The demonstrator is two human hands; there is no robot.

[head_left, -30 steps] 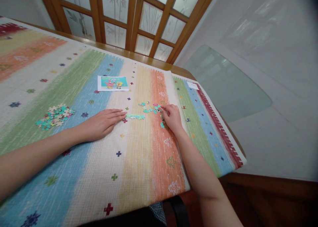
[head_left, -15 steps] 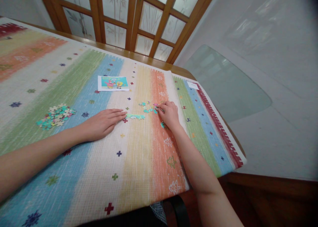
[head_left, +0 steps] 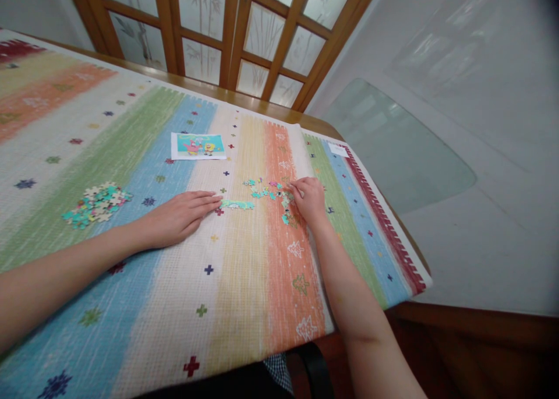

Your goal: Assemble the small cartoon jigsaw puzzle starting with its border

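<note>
My left hand (head_left: 186, 215) lies flat, palm down, its fingertips touching the left end of a short strip of joined jigsaw pieces (head_left: 238, 205) in green and turquoise. My right hand (head_left: 310, 200) is over the right side of some scattered jigsaw pieces (head_left: 262, 192), thumb and forefinger pinched together. Whatever may sit between those fingertips is too small to make out. A turquoise piece (head_left: 285, 219) lies just below the right fingers. Off to the left of my left hand is a heap of loose jigsaw pieces (head_left: 96, 205), some face up and some showing pale backs.
A printed cartoon picture card (head_left: 198, 147) lies beyond my left hand. A small white paper (head_left: 338, 150) is near the table's far right edge. Striped cloth (head_left: 244, 294) covers the table. Wood-framed glass doors (head_left: 201, 32) and a pale wall stand behind it.
My right hand has shifted a little to the right, uncovering more scattered pieces. My left hand stays in place on the strip.
</note>
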